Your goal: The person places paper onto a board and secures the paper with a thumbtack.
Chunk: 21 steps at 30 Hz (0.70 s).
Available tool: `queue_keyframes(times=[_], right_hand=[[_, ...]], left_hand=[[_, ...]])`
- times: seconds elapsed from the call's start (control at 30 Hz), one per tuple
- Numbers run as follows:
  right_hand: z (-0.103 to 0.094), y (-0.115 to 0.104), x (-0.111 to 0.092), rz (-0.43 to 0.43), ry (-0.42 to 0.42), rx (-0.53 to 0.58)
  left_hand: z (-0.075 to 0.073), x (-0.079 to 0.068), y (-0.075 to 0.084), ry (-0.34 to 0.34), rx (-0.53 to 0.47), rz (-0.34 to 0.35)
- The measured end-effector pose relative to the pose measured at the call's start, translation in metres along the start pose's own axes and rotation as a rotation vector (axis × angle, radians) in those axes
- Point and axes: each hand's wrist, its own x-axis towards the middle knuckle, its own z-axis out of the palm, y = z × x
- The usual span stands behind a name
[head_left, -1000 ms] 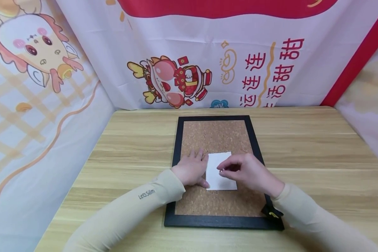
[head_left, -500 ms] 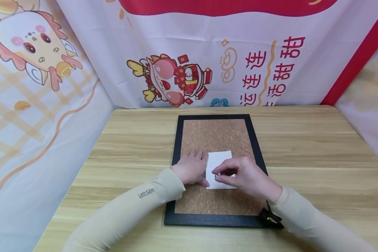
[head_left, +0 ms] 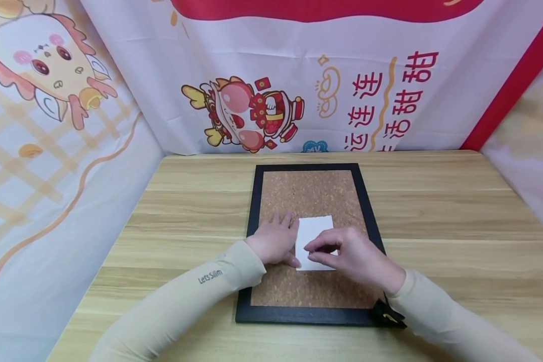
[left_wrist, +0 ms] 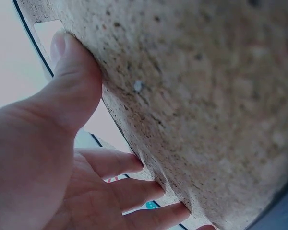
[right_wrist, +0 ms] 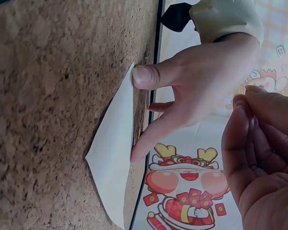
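A white sheet of paper lies on the cork board, near its middle. Spread over the cork, my left hand holds the sheet's left side down with thumb and fingertips at its edge. Above the paper, my right hand pinches a small shiny thing between thumb and forefinger; it is almost wholly hidden and I cannot tell its kind. The right wrist view shows the same paper below these pinched fingers, its surface bare. In the left wrist view, the thumb and fingertips press on the cork.
The board's black frame lies flat on a wooden table. Printed cloths hang behind and at both sides. A black object with a yellow mark sits by the right cuff, over the frame's near right corner.
My right hand has shifted slightly left and towards me over the paper, then nearly stopped. The glint at its fingertips is now less visible. My left hand has stayed in place.
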Motion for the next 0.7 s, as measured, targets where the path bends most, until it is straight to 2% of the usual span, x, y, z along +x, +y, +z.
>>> queue_keyframes(times=[0.23, 0.7], right_hand=[[-0.0017, 0.0019, 0.0000, 0.046, 0.007, -0.009], [-0.0031, 0.0056, 0.0008, 0.127, -0.033, 0.056]], left_hand=[[-0.0002, -0.0002, -0.0002, -0.003, 0.002, 0.000], [-0.0021, -0.0012, -0.0001, -0.004, 0.031, -0.001]])
